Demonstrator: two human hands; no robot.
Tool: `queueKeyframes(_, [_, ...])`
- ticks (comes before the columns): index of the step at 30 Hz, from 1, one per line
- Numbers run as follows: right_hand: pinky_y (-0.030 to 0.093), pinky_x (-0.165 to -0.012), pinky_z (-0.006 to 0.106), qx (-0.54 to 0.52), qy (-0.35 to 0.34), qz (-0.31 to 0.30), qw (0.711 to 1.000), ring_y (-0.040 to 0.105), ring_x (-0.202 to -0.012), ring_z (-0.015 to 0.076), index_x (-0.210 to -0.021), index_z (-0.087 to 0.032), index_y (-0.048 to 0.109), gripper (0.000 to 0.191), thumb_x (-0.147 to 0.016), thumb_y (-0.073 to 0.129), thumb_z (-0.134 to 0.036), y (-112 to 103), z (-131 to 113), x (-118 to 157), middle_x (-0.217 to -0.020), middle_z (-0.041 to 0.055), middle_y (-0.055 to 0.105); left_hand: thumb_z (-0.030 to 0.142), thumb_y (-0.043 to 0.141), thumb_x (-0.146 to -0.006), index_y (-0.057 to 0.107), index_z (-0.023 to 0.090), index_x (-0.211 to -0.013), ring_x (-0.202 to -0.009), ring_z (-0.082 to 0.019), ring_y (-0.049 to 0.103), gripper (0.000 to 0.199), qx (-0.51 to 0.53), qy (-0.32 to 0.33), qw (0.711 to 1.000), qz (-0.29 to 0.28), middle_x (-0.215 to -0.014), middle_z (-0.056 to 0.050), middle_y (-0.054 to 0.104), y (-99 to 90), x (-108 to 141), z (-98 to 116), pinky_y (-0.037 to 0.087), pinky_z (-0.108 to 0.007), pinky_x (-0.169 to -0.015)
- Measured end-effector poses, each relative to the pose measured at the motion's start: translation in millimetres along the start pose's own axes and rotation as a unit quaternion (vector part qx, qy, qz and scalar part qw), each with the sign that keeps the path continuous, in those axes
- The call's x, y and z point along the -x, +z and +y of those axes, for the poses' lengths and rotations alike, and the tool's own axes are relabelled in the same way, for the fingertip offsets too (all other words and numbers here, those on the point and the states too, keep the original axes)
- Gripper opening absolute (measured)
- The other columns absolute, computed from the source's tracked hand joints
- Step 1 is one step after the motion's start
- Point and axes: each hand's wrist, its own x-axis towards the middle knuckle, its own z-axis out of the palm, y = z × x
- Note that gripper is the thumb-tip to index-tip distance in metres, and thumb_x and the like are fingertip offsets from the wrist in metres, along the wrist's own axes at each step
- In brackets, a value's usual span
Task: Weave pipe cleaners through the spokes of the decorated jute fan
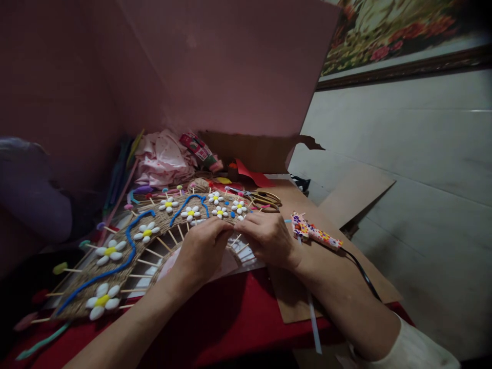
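Note:
A large arch wrapped in brown twine (90,287) lies across the table, with white flowers (146,232) with yellow centres, wavy blue strips (132,241) and thin sticks along both edges. My left hand (205,248) and my right hand (267,238) are close together over the arch's inner edge, right of its middle. The fingers of both are bent and pressed together, backs towards the camera. Whatever is between the fingertips is hidden or too small to make out. Small blue dots (226,203) sit on the twine just beyond my hands.
Gold-handled scissors (265,199) lie behind my right hand. A flower-patterned glue gun (315,233) with a black cord rests on brown cardboard (286,302) at the right. Crumpled pink cloth (163,159) and a red sheet (253,174) are at the back. Red cloth (230,318) covers the near side.

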Motion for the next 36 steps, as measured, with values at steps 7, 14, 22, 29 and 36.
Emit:
queueKeyframes(7, [0.041,-0.062,0.027,-0.106,0.029,0.042,0.993,0.056,-0.066,0.0146,-0.084,-0.016,0.058,0.013,-0.083,0.045,-0.013,-0.1,-3.5,-0.9,-0.072,0.0039,0.061,0.020,0.052,-0.080,0.062,0.017,-0.075,-0.063,-0.014,0.055,0.012,0.076,-0.095,0.992,-0.019,-0.068,-0.002,0.063,-5.5,-1.9,4.8,0.041,-0.024,-0.058])
queueKeyframes(14, [0.039,-0.059,0.025,-0.150,0.041,0.058,0.986,0.052,-0.061,0.0135,-0.075,-0.017,0.054,0.012,-0.082,0.045,-0.013,6.2,-17.2,0.1,-0.066,0.0024,0.058,0.032,0.060,-0.075,0.057,0.017,-0.071,-0.036,-0.006,0.035,0.016,0.349,-0.292,0.890,0.040,-0.047,0.008,0.046,8.7,2.8,12.5,0.028,-0.019,-0.036])
queueKeyframes(22, [0.040,-0.060,0.025,-0.160,0.076,0.070,0.982,0.055,-0.062,0.0131,-0.079,-0.016,0.058,0.010,-0.081,0.049,-0.013,2.2,-10.4,-1.5,-0.068,0.0027,0.061,0.026,0.062,-0.075,0.063,0.016,-0.081,-0.047,-0.008,0.048,0.012,0.333,-0.254,0.906,0.065,-0.060,0.003,0.059,8.6,0.5,6.6,0.038,-0.020,-0.044])
queueKeyframes(29, [0.039,-0.061,0.026,-0.102,0.028,0.011,0.994,0.056,-0.068,0.0153,-0.084,-0.016,0.062,0.013,-0.077,0.052,-0.011,-1.8,-0.9,0.2,-0.073,0.0035,0.062,0.016,0.055,-0.080,0.068,0.018,-0.078,-0.070,-0.015,0.059,0.014,0.082,-0.053,0.995,0.011,-0.074,-0.003,0.067,-4.4,-1.6,1.9,0.043,-0.028,-0.066])
queueKeyframes(36, [0.041,-0.064,0.027,-0.110,0.019,0.046,0.993,0.056,-0.070,0.0153,-0.091,-0.016,0.061,0.016,-0.079,0.051,-0.011,0.7,3.6,2.1,-0.078,0.0045,0.062,0.017,0.054,-0.078,0.065,0.016,-0.072,-0.062,-0.014,0.054,0.012,0.076,-0.106,0.991,-0.034,-0.066,-0.003,0.062,-4.7,-1.3,4.3,0.040,-0.026,-0.060])
